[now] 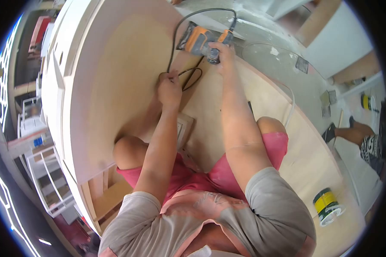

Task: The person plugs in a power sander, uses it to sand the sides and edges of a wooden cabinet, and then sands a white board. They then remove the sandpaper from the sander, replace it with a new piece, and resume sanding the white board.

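An orange and grey electric sander [198,39] is in the grasp of my right hand [223,53], held up near the far edge of the wood panel I sit on. Its sanding face is turned away to the left. From the back of the tool a black power cord [174,43] arcs over to my left hand [170,88]. The fingers of that hand are closed on the cord, beside the upright wooden panel [120,55]. A loop of the cord hangs just right of the left hand. Both arms reach forward over my bent knees.
A yellow and black tin [326,205] stands on the lower wood panel [296,167] at right. Below my left hand sits a pale box-shaped fitting [184,130]. Another person's leg [354,135] shows at far right. White frames [49,180] stand at left.
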The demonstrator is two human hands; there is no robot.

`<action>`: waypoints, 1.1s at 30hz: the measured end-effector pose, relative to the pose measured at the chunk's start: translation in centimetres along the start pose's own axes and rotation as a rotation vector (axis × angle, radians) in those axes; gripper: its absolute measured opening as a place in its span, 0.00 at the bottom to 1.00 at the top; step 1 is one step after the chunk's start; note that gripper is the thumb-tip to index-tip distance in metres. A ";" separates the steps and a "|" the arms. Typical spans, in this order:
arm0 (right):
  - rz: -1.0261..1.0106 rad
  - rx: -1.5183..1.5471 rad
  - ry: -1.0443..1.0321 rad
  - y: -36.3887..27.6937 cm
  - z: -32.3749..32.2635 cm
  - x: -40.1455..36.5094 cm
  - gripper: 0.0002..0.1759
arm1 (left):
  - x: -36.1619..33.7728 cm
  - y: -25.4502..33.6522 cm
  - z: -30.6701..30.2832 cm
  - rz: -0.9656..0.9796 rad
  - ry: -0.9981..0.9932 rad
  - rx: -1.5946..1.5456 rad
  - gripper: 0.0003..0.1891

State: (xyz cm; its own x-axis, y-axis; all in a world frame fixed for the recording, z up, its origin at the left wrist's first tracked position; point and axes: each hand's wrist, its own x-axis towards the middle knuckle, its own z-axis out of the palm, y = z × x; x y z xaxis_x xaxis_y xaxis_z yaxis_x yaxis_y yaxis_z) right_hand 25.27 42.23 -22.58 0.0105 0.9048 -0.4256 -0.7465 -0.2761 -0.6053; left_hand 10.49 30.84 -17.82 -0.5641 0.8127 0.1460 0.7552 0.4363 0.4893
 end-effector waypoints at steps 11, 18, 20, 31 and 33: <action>0.224 0.080 -0.105 3.0 -2.6 1.3 0.30 | -5.5 -8.4 -0.8 -0.234 -0.071 0.111 0.19; 0.296 -0.055 -0.086 2.2 -1.7 0.3 0.19 | -8.6 -13.9 -2.9 -0.621 -0.505 0.540 0.45; 0.312 -0.058 -0.075 1.8 -1.5 -0.3 0.19 | -8.1 -14.0 -3.4 -0.534 -0.615 0.533 0.42; 0.272 -0.024 -0.171 2.8 -2.3 -0.1 0.19 | -17.4 -2.3 -1.9 0.133 -1.140 -0.081 0.15; 0.267 -0.046 -0.146 3.1 -2.6 -0.2 0.19 | -18.8 0.2 -4.4 0.140 -1.176 -0.228 0.11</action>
State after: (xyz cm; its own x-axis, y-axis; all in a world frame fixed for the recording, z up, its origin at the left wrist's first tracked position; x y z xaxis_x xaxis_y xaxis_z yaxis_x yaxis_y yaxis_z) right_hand 24.67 40.35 -26.14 -0.2806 0.8342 -0.4748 -0.6790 -0.5221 -0.5161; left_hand 19.76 13.93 -16.64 0.2568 0.7537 -0.6049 0.6421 0.3347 0.6896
